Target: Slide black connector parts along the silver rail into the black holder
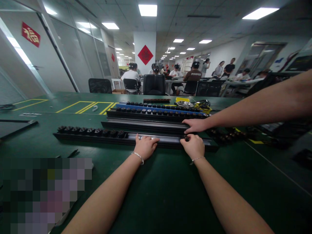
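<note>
A long black channel rail [163,146] lies crosswise in front of me, its bare metal inner strip showing along the middle. Small black parts [90,131] stand in a row in its left half. My left hand [146,147] rests on the rail's middle, thumb and fingers spread, holding nothing. Over the right half, my right hand [195,146] pinches a small dark part [187,138], mostly covered by the fingers. Just behind lies a second black rail [146,125] with a bare channel, and another person's hand [197,125] touches its right end.
Farther back are a filled black rail [156,112], a blue rail [165,108] and a metal dish [185,104]. Loose black parts [226,135] lie to the right. The green table [156,201] has yellow tape lines. A black tray edge [19,125] is at left.
</note>
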`<state>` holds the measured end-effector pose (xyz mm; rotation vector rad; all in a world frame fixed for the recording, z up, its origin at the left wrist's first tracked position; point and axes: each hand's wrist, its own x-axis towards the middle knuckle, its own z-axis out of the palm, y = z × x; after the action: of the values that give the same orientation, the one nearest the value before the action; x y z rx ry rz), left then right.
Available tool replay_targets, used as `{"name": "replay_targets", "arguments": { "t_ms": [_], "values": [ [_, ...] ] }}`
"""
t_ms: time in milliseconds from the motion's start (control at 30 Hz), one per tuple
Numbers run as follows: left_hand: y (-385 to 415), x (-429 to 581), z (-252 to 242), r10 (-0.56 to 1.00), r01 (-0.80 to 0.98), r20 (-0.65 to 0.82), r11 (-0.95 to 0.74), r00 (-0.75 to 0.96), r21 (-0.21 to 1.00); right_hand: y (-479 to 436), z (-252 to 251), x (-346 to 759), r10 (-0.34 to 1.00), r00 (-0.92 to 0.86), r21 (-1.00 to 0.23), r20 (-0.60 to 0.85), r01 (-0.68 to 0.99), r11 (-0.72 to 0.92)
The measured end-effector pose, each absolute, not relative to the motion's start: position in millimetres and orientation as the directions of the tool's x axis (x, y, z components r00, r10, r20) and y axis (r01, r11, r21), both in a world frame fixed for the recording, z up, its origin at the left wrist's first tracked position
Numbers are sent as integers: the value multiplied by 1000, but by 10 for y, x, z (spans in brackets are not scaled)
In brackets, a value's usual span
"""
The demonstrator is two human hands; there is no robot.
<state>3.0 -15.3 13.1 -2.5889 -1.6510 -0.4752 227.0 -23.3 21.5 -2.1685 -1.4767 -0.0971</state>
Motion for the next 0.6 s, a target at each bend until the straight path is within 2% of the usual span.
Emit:
{"name": "replay_targets", "arguments": {
  "t_ms": [200, 600],
  "values": [
    [-152, 33, 139, 890, 897, 250, -421, 381, 134, -264, 253, 2305, 844, 441, -396, 304, 865, -309],
    [-154, 38, 147, 894, 900, 244, -415, 376, 133, -261, 255, 2391, 827, 468, -370, 311, 861, -348]
  ]
}}
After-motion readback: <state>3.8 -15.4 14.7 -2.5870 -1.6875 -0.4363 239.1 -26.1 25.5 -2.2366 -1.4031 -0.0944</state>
